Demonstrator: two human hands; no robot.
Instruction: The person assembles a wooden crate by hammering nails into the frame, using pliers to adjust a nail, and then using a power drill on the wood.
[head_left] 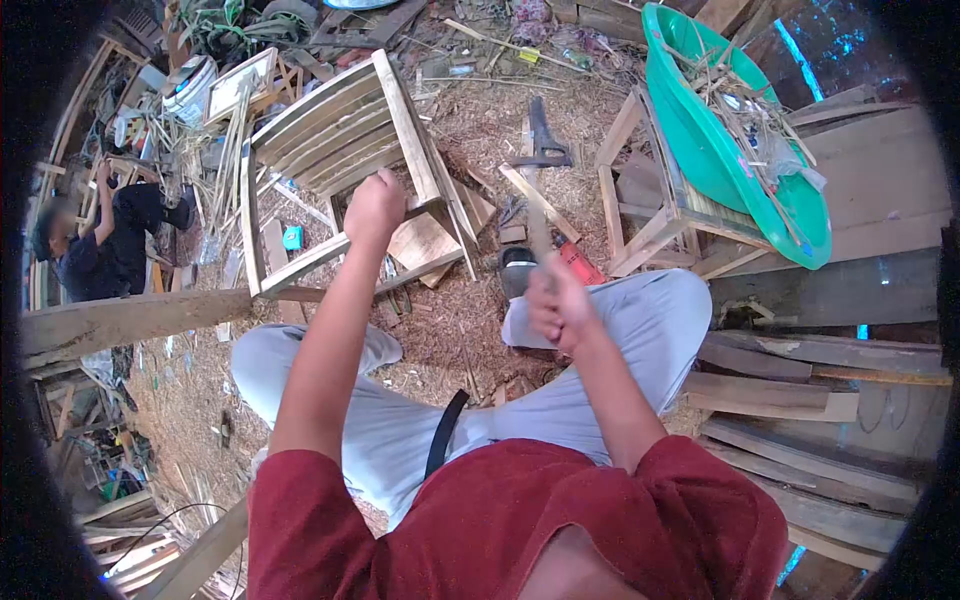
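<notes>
My left hand (374,207) is closed in a fist at the lower rail of a slatted wooden chair frame (408,130), which lies tilted on the ground before me. A dark, shaded piece shows beside the fist; what it is I cannot tell. My right hand (556,305), smeared by motion, is wrapped round the light handle of what looks like a hammer (541,225). That handle runs up, blurred, toward a dark shape with a loop (543,150); whether the two are joined is unclear. Below the chair frame lies a flat wooden board (425,246).
A green plastic basin (700,150) of scraps rests on a wooden stand (640,235) at right. A red object (577,262) lies near my knee. Planks (800,400) are stacked at right. Another person (105,235) sits at far left, beyond a beam (140,322). Shavings cover the ground.
</notes>
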